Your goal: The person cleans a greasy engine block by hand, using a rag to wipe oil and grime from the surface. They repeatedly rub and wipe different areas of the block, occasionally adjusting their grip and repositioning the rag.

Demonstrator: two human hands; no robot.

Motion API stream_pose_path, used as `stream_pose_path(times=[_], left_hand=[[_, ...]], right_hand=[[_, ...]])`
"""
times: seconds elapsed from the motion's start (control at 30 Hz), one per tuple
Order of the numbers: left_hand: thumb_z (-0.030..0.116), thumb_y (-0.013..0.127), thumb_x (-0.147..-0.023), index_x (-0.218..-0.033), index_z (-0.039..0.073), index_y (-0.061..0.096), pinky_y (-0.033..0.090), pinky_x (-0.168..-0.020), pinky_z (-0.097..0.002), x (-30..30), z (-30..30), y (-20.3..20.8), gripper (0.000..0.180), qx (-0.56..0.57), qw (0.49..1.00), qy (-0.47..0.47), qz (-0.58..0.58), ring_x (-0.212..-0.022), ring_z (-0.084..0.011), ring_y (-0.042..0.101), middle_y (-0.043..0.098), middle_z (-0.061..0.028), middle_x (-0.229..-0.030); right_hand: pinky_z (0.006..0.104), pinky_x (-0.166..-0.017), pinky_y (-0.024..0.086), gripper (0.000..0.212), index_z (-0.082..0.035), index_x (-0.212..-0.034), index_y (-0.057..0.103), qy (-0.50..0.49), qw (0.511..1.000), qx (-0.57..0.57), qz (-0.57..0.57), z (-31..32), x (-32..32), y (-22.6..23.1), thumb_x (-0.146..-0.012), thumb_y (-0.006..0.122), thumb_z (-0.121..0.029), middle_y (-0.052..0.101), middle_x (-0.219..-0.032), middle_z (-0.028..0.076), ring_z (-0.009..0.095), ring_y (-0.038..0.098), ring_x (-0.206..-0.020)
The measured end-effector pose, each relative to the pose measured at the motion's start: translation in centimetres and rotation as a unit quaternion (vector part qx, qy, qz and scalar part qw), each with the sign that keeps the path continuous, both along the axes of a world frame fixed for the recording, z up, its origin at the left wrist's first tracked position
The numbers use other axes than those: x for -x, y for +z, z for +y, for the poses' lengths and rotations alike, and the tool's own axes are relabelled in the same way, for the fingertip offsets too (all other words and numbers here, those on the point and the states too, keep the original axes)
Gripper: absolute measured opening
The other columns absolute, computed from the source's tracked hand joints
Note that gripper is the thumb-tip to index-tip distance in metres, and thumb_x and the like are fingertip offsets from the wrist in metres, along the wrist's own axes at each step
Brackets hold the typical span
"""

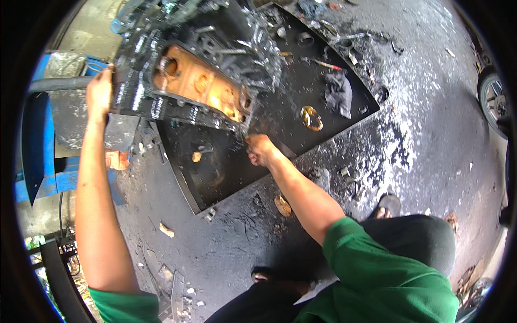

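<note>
Large grimy metal engine block (194,75) with rust-orange inner cavity, tilted over a flat black oil-stained metal tray (280,102) lying on the wet grey concrete floor (431,107)

Left hand (99,91) at the block's left edge, grip closed around that edge, arm stretched upward from the lower left; green sleeve at the shoulder

Right hand (259,148) at the block's lower right corner, just below its dripping edge, grip clenched; held object, if any, hidden by the fingers, so cannot tell what is grasped

Water or cleaning fluid splashing white across the block's upper right side and onto the tray

On the tray, right of the block: crumpled dark grey rag (339,91), yellow-brown oval ring-shaped gasket (311,117), thin red-handled tool (328,64), small metal ring parts near the far edge

Blue metal frame (37,134) at the left, just beside the left arm; grey pipe (56,83) crossing it toward the left hand

Car wheel (493,97) at the right rim, well apart from the tray

Sandalled foot (386,205) on the floor near the tray's lower right edge
</note>
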State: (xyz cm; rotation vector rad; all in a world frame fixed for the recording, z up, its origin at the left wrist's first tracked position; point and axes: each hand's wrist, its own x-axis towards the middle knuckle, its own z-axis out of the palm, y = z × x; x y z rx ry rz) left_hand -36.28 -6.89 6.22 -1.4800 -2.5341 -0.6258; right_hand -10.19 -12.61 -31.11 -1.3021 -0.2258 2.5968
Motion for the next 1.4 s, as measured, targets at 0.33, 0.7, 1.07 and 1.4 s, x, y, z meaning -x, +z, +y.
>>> stream_pose_path(times=[0.33, 0.7, 1.07, 1.4], left_hand=[[0.058, 0.054, -0.091, -0.124, 0.001, 0.064, 0.042, -0.100, -0.0338, 2.8, 0.9, 0.0, 0.067, -0.013, 1.000, -0.018, -0.006, -0.115, -0.0292, 0.062, 0.067, -0.0224, -0.119], [0.059, 0.053, -0.089, -0.120, 0.004, 0.068, 0.045, -0.093, -0.0323, 3.1, 1.2, 0.2, 0.065, 0.010, 0.999, -0.007, -0.032, -0.103, -0.0222, 0.065, 0.071, -0.0166, -0.111], [0.064, 0.054, -0.088, -0.121, 0.000, 0.066, 0.044, -0.094, -0.0323, 3.6, 1.4, 0.0, 0.073, -0.006, 1.000, 0.000, -0.017, -0.105, -0.0233, 0.065, 0.070, -0.0180, -0.112], [0.063, 0.054, -0.087, -0.120, 0.003, 0.068, 0.045, -0.094, -0.0329, 3.2, 1.1, 0.5, 0.069, 0.003, 1.000, 0.017, 0.005, -0.105, -0.0243, 0.066, 0.071, -0.0171, -0.113]], right_hand=[[0.0301, -0.036, 0.033, 0.019, -0.019, -0.094, 0.063, 0.048, 0.943, -0.293, -0.153, -1.2, 1.4, -2.7, -0.096, 0.057, -0.037, 0.051, -0.054, 0.000, 0.013, 0.043, -0.037], [0.0256, -0.043, 0.023, 0.014, -0.024, -0.104, 0.056, -0.012, 0.998, -0.031, 0.050, -1.9, -0.5, -2.2, -0.100, 0.055, -0.037, 0.034, -0.062, -0.002, 0.008, 0.026, -0.044], [0.0281, -0.044, 0.027, 0.008, -0.018, -0.091, 0.045, -0.096, 0.970, 0.188, 0.119, -0.8, 1.6, -1.1, -0.099, 0.047, -0.016, 0.042, -0.069, 0.003, 0.010, 0.031, -0.046], [0.0302, -0.039, 0.026, 0.023, -0.011, -0.067, 0.051, -0.133, 0.990, 0.018, -0.038, -2.5, 2.3, -0.3, -0.091, 0.051, -0.010, 0.043, -0.050, 0.007, 0.018, 0.040, -0.038]])
